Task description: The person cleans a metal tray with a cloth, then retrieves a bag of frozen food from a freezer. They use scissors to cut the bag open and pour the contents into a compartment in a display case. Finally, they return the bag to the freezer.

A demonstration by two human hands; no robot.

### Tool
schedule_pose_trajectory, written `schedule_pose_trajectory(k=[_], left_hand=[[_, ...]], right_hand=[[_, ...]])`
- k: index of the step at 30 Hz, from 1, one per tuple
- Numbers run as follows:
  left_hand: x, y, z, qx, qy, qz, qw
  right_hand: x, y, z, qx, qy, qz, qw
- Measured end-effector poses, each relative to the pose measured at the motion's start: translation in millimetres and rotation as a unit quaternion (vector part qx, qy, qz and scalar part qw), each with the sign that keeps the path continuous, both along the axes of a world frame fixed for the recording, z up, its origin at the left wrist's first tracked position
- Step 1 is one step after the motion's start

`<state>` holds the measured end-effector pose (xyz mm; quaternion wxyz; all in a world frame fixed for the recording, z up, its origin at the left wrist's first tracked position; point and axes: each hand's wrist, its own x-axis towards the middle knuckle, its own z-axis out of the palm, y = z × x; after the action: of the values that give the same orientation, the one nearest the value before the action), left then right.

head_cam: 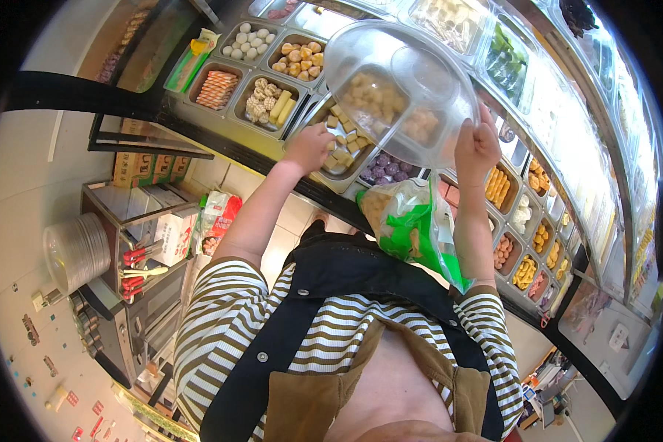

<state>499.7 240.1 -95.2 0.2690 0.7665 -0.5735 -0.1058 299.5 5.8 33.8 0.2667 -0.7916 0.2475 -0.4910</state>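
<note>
My left hand (311,148) is at a steel pan (340,182) of tan, tofu-like cubes (355,142). Its fingers are bent at the cubes; whether they pinch one is hidden. My right hand (478,145) grips the rim of a large round clear plastic bowl (447,94), tilted above the pans. Through it, blurred tan pieces and pinkish pieces show. A clear and green plastic bag (414,224) with tan pieces inside hangs at the counter's front edge, beside my right forearm. Purple balls (389,167) fill a pan right of the cubes.
White balls (248,41), orange-striped sticks (217,89) and yellow rolls (282,108) sit in pans at the left. Several more food pans (525,271) run rightward under a curved glass guard (574,166). Behind on the left, stacked clear bowls (77,251) stand beside a metal rack (102,212).
</note>
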Motion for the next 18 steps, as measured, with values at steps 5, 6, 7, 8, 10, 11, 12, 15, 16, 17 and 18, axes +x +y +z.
schedule_pose_trajectory(k=[5,6,7,8,10,11,12,15,16,17,18], left_hand=[[4,9,4,0.096,0.029,-0.008,0.995],[0,7,12,0.124,0.038,-0.016,0.991],[-5,3,16,0.153,0.048,-0.025,0.987],[-9,0,13,0.141,0.075,-0.037,0.986],[-17,-4,-3,0.091,0.068,-0.029,0.993],[-19,-7,-11,0.066,0.065,-0.026,0.995],[-22,-12,-12,0.077,0.086,-0.004,0.993],[-24,-23,-16,0.096,0.1,0.072,0.988],[-21,-25,-19,0.092,0.071,0.103,0.988],[-18,-27,-21,0.087,0.042,0.135,0.986],[-11,-25,-22,0.069,0.041,0.125,0.989]], right_hand=[[-11,1,11,-0.011,-0.041,-0.007,0.999],[-16,0,13,-0.015,-0.022,-0.029,0.999],[-19,-3,11,-0.012,-0.035,-0.028,0.999],[-23,-7,8,-0.009,-0.047,-0.028,0.998],[-27,-8,8,0.005,-0.062,-0.032,0.998],[-29,-10,7,0.009,-0.063,-0.035,0.997],[-32,-12,6,0.012,-0.064,-0.04,0.997],[-37,-12,6,0.022,-0.075,-0.039,0.996],[-37,-11,8,0.024,-0.085,-0.038,0.995],[-37,-11,9,0.026,-0.096,-0.036,0.994],[-40,-10,10,0.034,-0.083,-0.041,0.995]])
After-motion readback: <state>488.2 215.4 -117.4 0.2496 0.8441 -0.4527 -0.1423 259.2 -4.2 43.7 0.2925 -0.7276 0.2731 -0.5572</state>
